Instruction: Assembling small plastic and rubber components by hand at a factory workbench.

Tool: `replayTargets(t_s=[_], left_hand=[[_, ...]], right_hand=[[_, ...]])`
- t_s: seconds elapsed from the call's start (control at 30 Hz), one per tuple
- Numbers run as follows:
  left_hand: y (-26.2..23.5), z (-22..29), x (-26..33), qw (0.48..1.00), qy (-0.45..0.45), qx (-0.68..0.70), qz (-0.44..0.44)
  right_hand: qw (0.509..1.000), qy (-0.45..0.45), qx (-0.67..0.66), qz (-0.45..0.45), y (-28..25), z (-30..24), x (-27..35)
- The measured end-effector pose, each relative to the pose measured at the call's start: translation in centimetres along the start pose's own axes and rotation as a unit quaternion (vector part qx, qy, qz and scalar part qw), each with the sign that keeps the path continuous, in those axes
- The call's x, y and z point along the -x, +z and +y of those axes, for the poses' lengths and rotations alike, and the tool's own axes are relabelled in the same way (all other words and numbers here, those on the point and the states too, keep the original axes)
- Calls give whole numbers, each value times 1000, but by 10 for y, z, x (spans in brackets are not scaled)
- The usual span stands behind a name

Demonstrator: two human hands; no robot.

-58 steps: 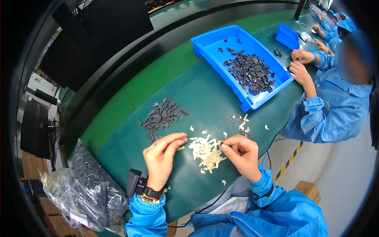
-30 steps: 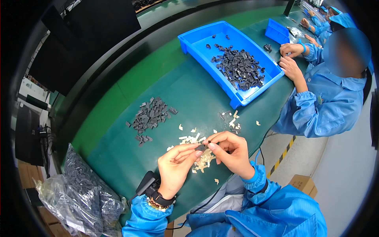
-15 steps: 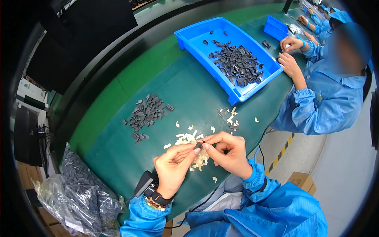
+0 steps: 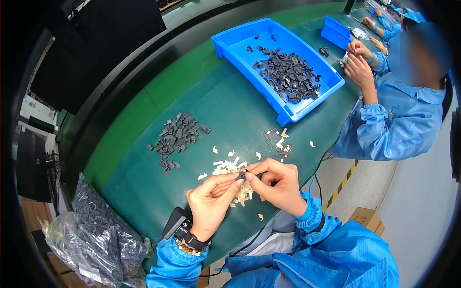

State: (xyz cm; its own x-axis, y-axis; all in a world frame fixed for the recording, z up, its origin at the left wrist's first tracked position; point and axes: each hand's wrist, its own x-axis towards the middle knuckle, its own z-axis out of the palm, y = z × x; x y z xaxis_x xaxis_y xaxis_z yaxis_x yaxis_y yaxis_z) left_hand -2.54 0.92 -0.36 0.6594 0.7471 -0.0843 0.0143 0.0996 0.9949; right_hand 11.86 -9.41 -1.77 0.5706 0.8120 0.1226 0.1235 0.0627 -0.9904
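Both our left hand (image 4: 211, 198) and right hand (image 4: 279, 186) are pinching one black plastic part (image 4: 242, 175); if our grip slips, it could tumble into cream pieces (image 4: 244, 193), six o'clock.

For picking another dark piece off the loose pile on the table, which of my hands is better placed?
Probably your left hand: it's nearer the loose dark pile. Your right hand is farther off. Both seem to pinch a small dark part, so the left would need freeing first.
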Motion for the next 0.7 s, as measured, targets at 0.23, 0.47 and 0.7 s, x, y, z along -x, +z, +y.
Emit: replayTargets(t_s=[0.23, 0.47, 0.7], left_hand=[[-1, 0, 0, 1000, -2, 3, -6], [-1, 0, 0, 1000, -5, 7, -9], [-1, -1, 0, 1000, -8, 2, -7]], right_hand=[[1000, -3, 10, -8, -1, -1, 0], [1000, -24, 10, 2, 0, 2, 0], [1000, -20, 14, 4, 0, 1, 0]])
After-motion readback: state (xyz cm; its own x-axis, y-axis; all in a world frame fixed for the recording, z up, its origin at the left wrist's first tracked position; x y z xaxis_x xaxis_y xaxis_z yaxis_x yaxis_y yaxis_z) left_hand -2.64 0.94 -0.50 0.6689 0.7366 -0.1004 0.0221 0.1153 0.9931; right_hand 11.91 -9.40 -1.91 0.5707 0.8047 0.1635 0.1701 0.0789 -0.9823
